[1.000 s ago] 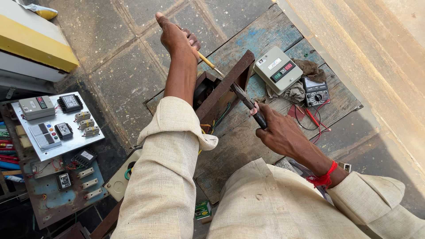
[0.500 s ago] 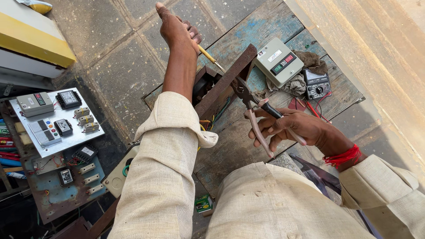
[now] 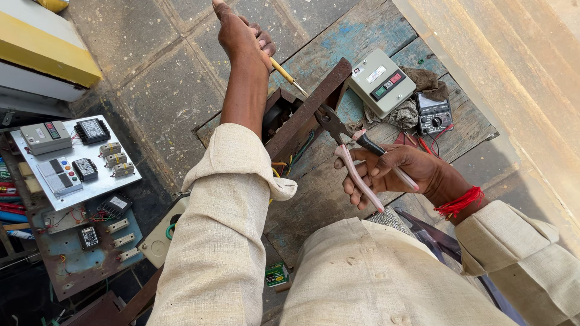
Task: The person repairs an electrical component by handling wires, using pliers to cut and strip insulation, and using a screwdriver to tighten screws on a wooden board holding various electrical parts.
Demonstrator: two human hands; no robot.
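Pliers (image 3: 350, 151) sit in the right hand (image 3: 396, 172), over the worn wooden table (image 3: 338, 36). That hand is closed around the two pale handles, which are spread apart; a dark-handled tool (image 3: 370, 143) lies in the same grip. Long axis of the pliers runs from the handles at lower right up to the metal head at upper left; the head points at, and appears to touch, the rusty metal frame (image 3: 314, 102) lying slantwise on the table.

Left hand (image 3: 241, 36) is raised, clenched on a yellow-handled screwdriver (image 3: 284, 72). Its shaft slants down and right, tip just beside the frame's upper edge.

Containers: the frame forms an open-sided housing. Inside it a dark round part (image 3: 275, 115) and loose green and yellow wires (image 3: 296, 154) are visible; finer detail cannot be told.

Surroundings: a grey switch box (image 3: 386, 81) with coloured buttons rests on the table beyond the frame, a crumpled rag (image 3: 423, 81) just beside it, and a dark multimeter (image 3: 434, 115) with red leads next to that. On the paved floor at left lies a white panel (image 3: 66, 199) carrying small electrical modules, with a rusty plate (image 3: 84, 265) of further parts below it. A small green box (image 3: 277, 274) lies near the person's lap.

The raised left forearm stands between the camera and part of the frame
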